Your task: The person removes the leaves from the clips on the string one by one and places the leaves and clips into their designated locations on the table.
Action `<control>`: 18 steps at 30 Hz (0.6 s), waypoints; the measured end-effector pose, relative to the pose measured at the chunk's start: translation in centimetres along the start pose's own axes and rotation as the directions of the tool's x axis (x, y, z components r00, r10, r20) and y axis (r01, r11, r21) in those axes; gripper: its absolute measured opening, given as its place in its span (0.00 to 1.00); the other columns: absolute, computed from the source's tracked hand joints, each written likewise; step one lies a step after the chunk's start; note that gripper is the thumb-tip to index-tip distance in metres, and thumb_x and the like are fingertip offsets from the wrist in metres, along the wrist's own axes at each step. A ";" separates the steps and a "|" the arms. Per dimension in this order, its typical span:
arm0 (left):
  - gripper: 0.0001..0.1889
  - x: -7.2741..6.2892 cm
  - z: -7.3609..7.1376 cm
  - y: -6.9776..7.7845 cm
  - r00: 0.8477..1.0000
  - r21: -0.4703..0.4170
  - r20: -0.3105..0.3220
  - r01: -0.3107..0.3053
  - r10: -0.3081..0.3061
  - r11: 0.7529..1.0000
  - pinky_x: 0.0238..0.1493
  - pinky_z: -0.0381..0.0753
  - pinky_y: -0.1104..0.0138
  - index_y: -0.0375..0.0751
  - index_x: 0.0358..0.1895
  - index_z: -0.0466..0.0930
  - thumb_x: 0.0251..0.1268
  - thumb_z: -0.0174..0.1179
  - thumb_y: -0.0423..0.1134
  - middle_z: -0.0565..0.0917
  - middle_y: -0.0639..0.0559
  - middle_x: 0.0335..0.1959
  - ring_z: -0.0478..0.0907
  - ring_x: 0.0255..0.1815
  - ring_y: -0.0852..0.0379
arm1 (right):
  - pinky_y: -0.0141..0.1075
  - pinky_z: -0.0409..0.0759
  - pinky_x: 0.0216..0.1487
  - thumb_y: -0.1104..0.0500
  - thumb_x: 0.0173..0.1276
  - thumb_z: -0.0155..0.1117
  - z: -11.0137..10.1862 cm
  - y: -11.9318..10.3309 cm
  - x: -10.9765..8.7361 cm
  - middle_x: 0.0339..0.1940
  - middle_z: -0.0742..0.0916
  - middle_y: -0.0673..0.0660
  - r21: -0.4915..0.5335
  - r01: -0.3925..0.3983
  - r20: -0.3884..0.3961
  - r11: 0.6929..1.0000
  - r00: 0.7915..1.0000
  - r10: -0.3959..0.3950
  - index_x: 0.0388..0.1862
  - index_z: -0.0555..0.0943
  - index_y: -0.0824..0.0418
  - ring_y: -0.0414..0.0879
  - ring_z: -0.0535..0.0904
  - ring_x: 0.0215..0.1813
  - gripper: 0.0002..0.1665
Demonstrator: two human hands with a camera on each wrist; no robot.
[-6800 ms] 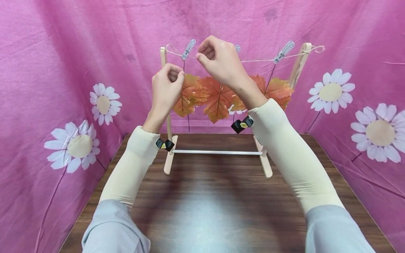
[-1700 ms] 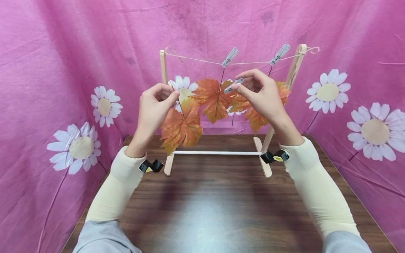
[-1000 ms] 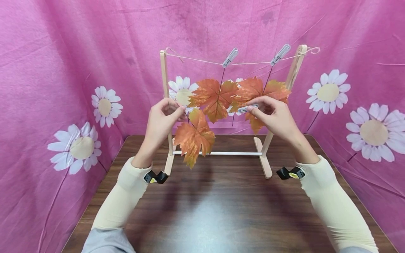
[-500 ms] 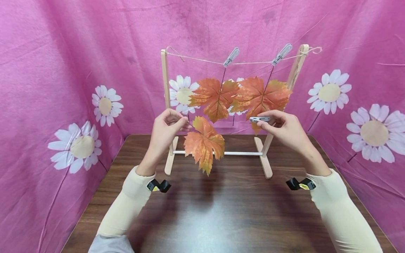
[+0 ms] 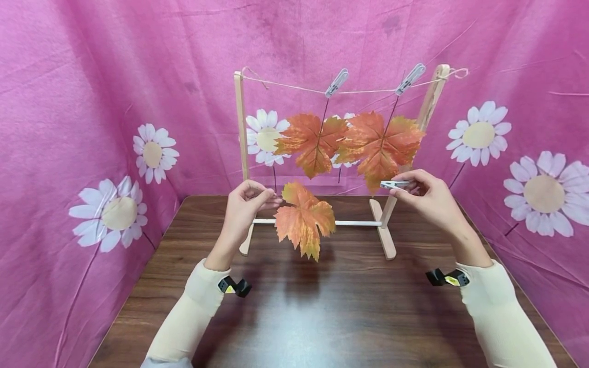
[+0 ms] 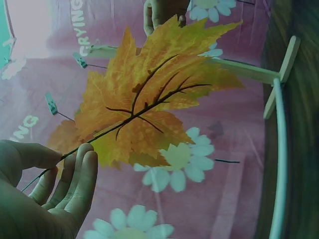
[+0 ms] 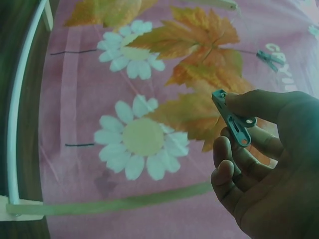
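My left hand (image 5: 246, 207) pinches the thin dark stem of an orange maple leaf (image 5: 306, 220), which hangs in front of the rack above the table. In the left wrist view the leaf (image 6: 144, 109) shows its veins, and the stem runs between thumb and fingers. My right hand (image 5: 430, 197) holds a grey clothespin (image 5: 391, 185) between thumb and fingers, apart from the leaf; the right wrist view shows this clothespin (image 7: 232, 119) closely. Two more maple leaves, a middle one (image 5: 317, 143) and a right one (image 5: 382, 143), hang by their stems from clothespins on the string (image 5: 290, 87).
A wooden rack with a left post (image 5: 240, 122), a right post (image 5: 432, 97) and a white crossbar (image 5: 356, 223) stands at the back of the brown table (image 5: 294, 317). Pink cloth (image 5: 193, 41) printed with white daisies surrounds it on the back and sides.
The left clothespin and its leaf came off the string. Both hands have since moved down toward the table, the leaf in the left and the clothespin in the right, drawing farther apart.
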State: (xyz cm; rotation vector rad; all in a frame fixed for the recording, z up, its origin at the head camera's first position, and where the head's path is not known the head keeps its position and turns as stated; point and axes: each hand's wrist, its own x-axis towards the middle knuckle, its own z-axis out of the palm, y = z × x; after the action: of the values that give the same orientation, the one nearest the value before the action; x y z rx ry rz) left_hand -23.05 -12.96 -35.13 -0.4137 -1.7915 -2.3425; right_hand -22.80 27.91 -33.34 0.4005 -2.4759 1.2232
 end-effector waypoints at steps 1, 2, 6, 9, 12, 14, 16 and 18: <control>0.09 -0.1 -0.1 -0.3 1.000 -0.011 -0.007 0.005 -0.005 1.000 0.44 0.93 0.59 0.37 0.37 0.77 0.72 0.61 0.20 0.91 0.49 0.30 0.92 0.32 0.55 | 0.22 0.77 0.36 0.60 0.71 0.76 -0.1 0.3 -0.1 0.37 0.84 0.35 -0.002 -0.004 -0.001 1.000 1.000 0.004 0.57 0.86 0.63 0.33 0.78 0.35 0.18; 0.09 -0.2 -0.2 -0.6 1.000 -0.024 -0.013 0.008 -0.008 1.000 0.44 0.93 0.59 0.37 0.36 0.77 0.72 0.60 0.20 0.91 0.49 0.30 0.92 0.32 0.55 | 0.22 0.77 0.36 0.60 0.71 0.76 -0.1 0.6 -0.2 0.38 0.84 0.35 -0.001 -0.010 0.000 1.000 1.000 0.010 0.58 0.86 0.63 0.33 0.78 0.35 0.18; 0.10 -0.6 -0.6 -1.7 0.999 -0.068 -0.040 0.011 -0.014 0.998 0.43 0.93 0.58 0.38 0.36 0.77 0.72 0.60 0.19 0.92 0.48 0.30 0.93 0.32 0.53 | 0.21 0.77 0.37 0.59 0.72 0.75 -0.3 1.9 -0.6 0.41 0.84 0.34 -0.016 -0.040 -0.005 0.999 0.999 0.040 0.59 0.86 0.63 0.31 0.79 0.36 0.18; 0.11 -0.8 -0.8 -2.4 0.998 -0.103 -0.064 0.017 -0.023 0.995 0.43 0.93 0.59 0.38 0.35 0.77 0.72 0.59 0.18 0.92 0.48 0.30 0.93 0.33 0.52 | 0.21 0.77 0.37 0.59 0.73 0.74 -0.4 2.9 -0.9 0.41 0.84 0.30 -0.021 -0.064 -0.013 0.998 0.998 0.064 0.59 0.85 0.64 0.30 0.79 0.36 0.19; 0.10 -1.1 -1.2 -3.2 0.996 -0.134 -0.078 0.031 -0.042 0.990 0.43 0.93 0.58 0.37 0.35 0.77 0.72 0.59 0.18 0.91 0.46 0.30 0.93 0.33 0.51 | 0.21 0.77 0.36 0.60 0.72 0.74 -0.6 4.0 -1.1 0.38 0.85 0.28 -0.016 -0.086 -0.030 0.996 0.996 0.086 0.59 0.84 0.65 0.29 0.80 0.35 0.20; 0.10 -1.3 -1.5 -3.7 0.995 -0.146 -0.083 0.043 -0.056 0.988 0.45 0.93 0.58 0.36 0.35 0.77 0.72 0.58 0.18 0.91 0.46 0.30 0.93 0.34 0.50 | 0.21 0.77 0.35 0.60 0.72 0.74 -0.7 4.7 -1.3 0.36 0.85 0.27 -0.016 -0.099 -0.046 0.995 0.994 0.098 0.60 0.84 0.66 0.28 0.79 0.35 0.20; 0.10 -1.4 -1.7 -4.3 0.994 -0.154 -0.086 0.055 -0.069 0.987 0.45 0.93 0.57 0.36 0.35 0.77 0.72 0.58 0.18 0.91 0.45 0.30 0.94 0.34 0.50 | 0.21 0.76 0.35 0.60 0.72 0.75 -0.8 5.4 -1.4 0.35 0.84 0.27 -0.015 -0.108 -0.063 0.994 0.992 0.107 0.60 0.83 0.66 0.28 0.78 0.34 0.21; 0.10 -1.6 -2.0 -5.0 0.993 -0.161 -0.088 0.063 -0.078 0.985 0.45 0.93 0.58 0.36 0.35 0.77 0.72 0.57 0.18 0.91 0.45 0.29 0.94 0.34 0.50 | 0.21 0.75 0.35 0.59 0.72 0.75 -1.0 6.1 -1.5 0.34 0.84 0.27 -0.019 -0.119 -0.077 0.993 0.990 0.118 0.60 0.83 0.66 0.28 0.78 0.35 0.21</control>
State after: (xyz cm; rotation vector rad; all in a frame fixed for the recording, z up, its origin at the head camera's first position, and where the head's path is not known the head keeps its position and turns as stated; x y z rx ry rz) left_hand -23.18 -13.60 -40.67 -0.2595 -1.6112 -2.5174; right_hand -23.70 32.43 -37.77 0.1995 -2.4771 1.2301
